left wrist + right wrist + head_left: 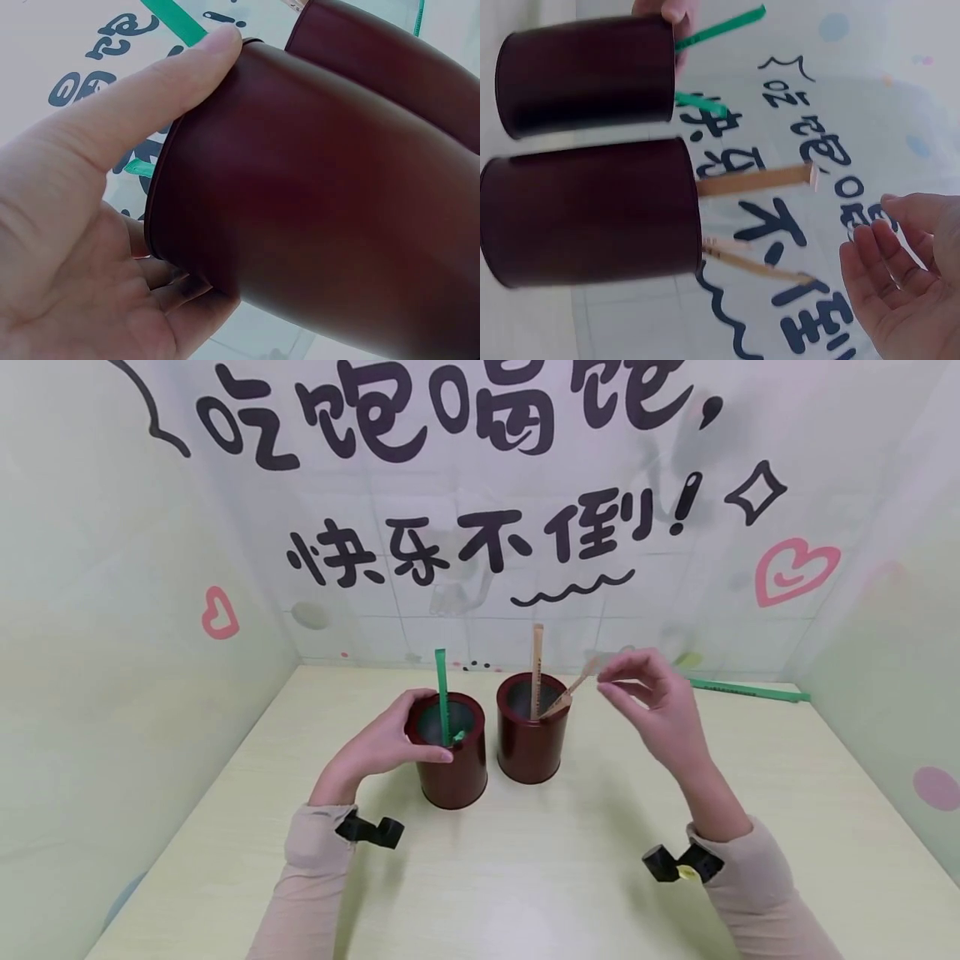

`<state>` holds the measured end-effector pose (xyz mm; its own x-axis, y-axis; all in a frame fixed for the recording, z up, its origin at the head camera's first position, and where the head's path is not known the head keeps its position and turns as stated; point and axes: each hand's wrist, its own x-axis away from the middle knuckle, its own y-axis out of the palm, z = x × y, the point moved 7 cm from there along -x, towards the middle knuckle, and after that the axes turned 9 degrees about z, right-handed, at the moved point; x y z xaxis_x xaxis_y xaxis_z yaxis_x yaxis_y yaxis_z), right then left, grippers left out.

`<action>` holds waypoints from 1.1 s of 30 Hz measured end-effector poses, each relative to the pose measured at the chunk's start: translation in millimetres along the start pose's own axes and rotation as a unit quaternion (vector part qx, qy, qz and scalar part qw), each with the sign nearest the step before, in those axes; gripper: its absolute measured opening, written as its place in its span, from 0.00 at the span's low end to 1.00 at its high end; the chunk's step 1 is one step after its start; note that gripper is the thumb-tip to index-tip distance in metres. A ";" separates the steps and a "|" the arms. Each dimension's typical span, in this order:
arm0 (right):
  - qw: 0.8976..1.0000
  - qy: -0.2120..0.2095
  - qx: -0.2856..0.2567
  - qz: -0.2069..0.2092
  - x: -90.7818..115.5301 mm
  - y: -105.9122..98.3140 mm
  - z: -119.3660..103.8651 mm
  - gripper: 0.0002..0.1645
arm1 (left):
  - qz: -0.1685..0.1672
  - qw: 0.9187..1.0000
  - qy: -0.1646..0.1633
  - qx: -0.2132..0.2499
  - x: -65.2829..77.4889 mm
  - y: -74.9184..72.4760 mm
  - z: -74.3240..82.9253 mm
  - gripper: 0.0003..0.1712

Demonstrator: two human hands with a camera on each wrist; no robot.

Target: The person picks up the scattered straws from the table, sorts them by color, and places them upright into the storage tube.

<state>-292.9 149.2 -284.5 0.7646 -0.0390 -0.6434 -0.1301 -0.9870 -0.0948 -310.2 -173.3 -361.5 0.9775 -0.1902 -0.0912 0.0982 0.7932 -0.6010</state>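
Two dark red cylindrical cups stand side by side on the table. My left hand (pixel 386 735) grips the left cup (pixel 453 781) at its rim, thumb on the near side and fingers round the far side. A slim green wrapped stick (pixel 442 685) stands up in that cup, with another green piece (pixel 458 737) low at its rim. The right cup (pixel 530 752) holds an upright tan wrapped stick (pixel 537 660) and tan pieces (pixel 577 681) leaning right. Beside these, my right hand (pixel 660 710) hovers with bent fingers; in the right wrist view its thumb and fingers are apart, holding nothing.
A long green wrapped stick (pixel 750 690) lies at the table's back right edge. Pale printed sheets with dark lettering (pixel 480 543) enclose the back and sides of the table (pixel 517 877). Black wrist cameras (pixel 682 864) sit on both sleeves.
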 end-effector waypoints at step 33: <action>0.957 0.174 0.209 0.105 -16.2 -169.5 143.3 0.08 | -0.003 1.000 0.007 -0.004 -1.2 1.5 -0.6 0.54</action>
<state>-373.7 339.6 -366.9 0.8486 -0.3510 -0.3958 -0.4889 -0.8061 -0.3334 -311.4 -172.2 -362.8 0.9743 -0.2030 -0.0976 0.1032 0.7876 -0.6075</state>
